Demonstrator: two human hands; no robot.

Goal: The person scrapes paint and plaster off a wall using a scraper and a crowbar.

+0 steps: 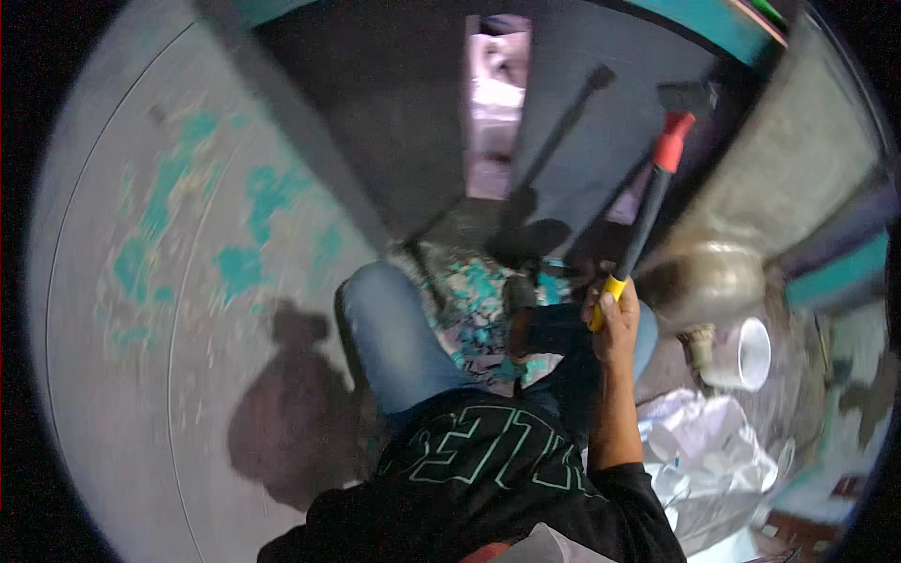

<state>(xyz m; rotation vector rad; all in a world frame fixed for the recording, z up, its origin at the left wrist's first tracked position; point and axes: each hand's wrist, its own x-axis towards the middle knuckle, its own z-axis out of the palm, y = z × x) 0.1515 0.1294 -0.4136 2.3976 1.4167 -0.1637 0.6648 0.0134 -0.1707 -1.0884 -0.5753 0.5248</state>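
My right hand (617, 314) is closed around the yellow grip of a long-handled scraper (649, 211). Its black shaft rises up and away to a red neck, with a wide flat blade at the far end. The blade is in front of the dark panel at the far right and a little blurred; I cannot tell whether it touches anything. My left hand is out of view. On the left, a grey wall (202, 366) shows ragged teal patches where its coating has come off.
Teal and pale flakes (479, 296) litter the floor between my bent knees. A dark panel (394, 113) with a narrow bright opening (497, 94) stands ahead. To the right are a round metal pot (723, 277), a white tub (754, 354) and crumpled white plastic (704, 436).
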